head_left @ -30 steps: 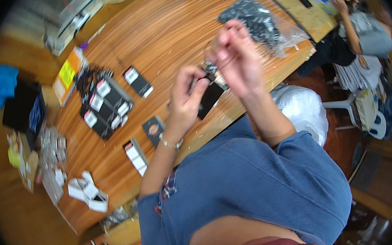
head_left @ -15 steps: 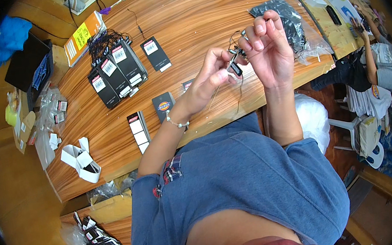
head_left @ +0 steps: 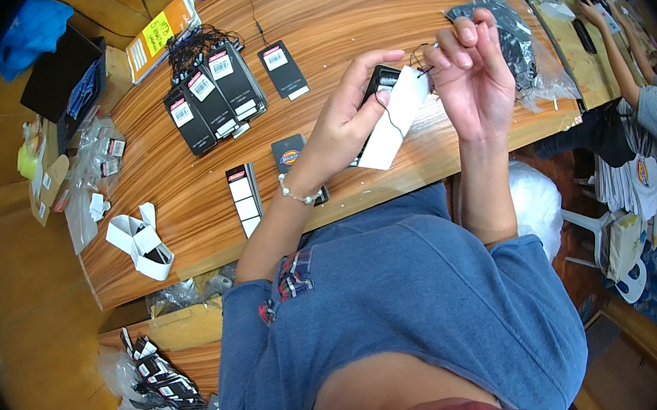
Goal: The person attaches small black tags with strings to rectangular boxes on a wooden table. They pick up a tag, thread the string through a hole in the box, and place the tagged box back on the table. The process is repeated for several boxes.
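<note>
While your left hand (head_left: 347,115) pinches the black-and-white tag (head_left: 393,114) steady above the table (head_left: 340,12), your right hand (head_left: 473,70) fingers (head_left: 461,31) pinch its thin black string (head_left: 419,58) taut.

The room is bright and evenly lit, with soft glare on the wooden table (head_left: 343,35). Shadows are weak. Edges bend strongly and go dark at the round rim; far corners look blurry.
</note>
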`<state>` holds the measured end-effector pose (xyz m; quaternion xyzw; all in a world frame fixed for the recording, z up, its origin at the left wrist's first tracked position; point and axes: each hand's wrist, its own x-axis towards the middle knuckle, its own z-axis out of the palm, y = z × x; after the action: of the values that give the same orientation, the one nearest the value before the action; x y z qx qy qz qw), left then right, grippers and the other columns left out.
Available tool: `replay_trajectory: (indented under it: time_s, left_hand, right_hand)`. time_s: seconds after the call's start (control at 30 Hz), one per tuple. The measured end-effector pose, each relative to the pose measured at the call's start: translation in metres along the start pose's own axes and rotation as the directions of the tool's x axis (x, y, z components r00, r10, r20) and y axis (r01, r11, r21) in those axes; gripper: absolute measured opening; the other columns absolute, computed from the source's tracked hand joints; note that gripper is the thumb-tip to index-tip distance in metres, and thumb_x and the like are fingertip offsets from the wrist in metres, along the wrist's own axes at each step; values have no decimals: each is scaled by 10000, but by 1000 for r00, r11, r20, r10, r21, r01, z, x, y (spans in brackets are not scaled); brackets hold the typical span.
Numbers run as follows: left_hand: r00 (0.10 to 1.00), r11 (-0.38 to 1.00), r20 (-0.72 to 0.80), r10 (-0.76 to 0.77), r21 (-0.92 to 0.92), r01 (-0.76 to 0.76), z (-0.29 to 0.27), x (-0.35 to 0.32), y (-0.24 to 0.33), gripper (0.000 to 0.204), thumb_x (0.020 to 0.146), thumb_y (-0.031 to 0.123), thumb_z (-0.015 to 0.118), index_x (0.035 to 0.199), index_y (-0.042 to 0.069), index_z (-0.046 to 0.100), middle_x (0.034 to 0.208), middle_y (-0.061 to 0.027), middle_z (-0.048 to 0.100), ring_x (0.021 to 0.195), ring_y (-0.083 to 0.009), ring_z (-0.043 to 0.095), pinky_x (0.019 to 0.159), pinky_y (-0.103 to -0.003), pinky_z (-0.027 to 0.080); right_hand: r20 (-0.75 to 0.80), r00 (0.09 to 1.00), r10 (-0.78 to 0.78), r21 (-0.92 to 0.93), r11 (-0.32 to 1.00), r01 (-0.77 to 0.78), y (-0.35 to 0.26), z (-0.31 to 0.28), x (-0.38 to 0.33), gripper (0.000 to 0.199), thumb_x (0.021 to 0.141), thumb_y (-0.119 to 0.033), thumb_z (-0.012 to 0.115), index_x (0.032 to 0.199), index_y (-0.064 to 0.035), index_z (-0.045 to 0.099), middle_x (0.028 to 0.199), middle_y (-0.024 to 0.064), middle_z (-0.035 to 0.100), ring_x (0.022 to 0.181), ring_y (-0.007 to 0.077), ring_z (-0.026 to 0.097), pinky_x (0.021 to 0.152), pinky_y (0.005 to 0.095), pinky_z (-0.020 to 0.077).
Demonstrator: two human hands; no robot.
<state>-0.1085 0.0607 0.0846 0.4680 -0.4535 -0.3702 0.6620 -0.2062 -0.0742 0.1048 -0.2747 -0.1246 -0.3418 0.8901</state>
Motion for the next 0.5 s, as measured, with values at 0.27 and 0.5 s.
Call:
replay_trajectory:
  time_s: [0.27,0.5]
  left_hand:
    - [999,844,-10,50,536,-37,-19,-1,43,294,792,122,637,1044,46,504,932,-53,568,854,-130,544,744,-251,434]
    - [994,854,-87,68,521,-13,-35,-1,43,140,773,87,664,871,-9,635,845,-38,581,764,-82,548,699,-221,447]
  right_hand:
    - [50,997,-53,-459,886,70,3,13,-5,122,893,-35,458,1007,-28,500,792,111,553,651,122,493,645,266,424]
    - [-11,994,-105,-492,866,86,17,13,-2,113,875,-12,482,985,3,505,799,113,562,654,118,501,619,227,428]
